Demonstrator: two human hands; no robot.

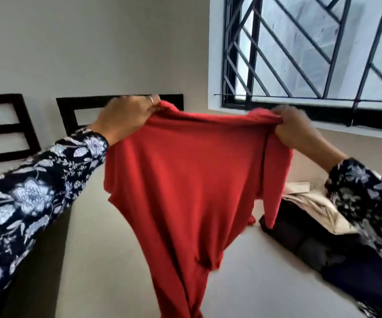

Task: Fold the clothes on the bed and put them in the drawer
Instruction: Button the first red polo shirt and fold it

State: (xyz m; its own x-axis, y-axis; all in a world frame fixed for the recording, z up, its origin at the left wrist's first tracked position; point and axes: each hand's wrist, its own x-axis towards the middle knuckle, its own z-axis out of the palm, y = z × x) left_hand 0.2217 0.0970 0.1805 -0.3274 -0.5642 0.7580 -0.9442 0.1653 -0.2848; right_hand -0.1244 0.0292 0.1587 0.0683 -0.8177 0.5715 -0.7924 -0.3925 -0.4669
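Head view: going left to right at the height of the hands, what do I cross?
Left dark headboard panel → left hand gripping one top corner of the red garment → the garment's spread top edge → right hand gripping the other corner → barred window behind it.

Long dark navy sleeves (36, 191) with white floral print; ring (151, 101) on left hand (126, 117).

Home bedroom. Bed (242, 283) with pale sheet fills the lower frame; dark slatted headboard (71, 115) stands against a plain white wall (93, 42) at 10 o'clock. Barred window (311, 53) at 2 o'clock. Loose clothes (311, 226), cream and dark, heaped on the bed at 4 o'clock.
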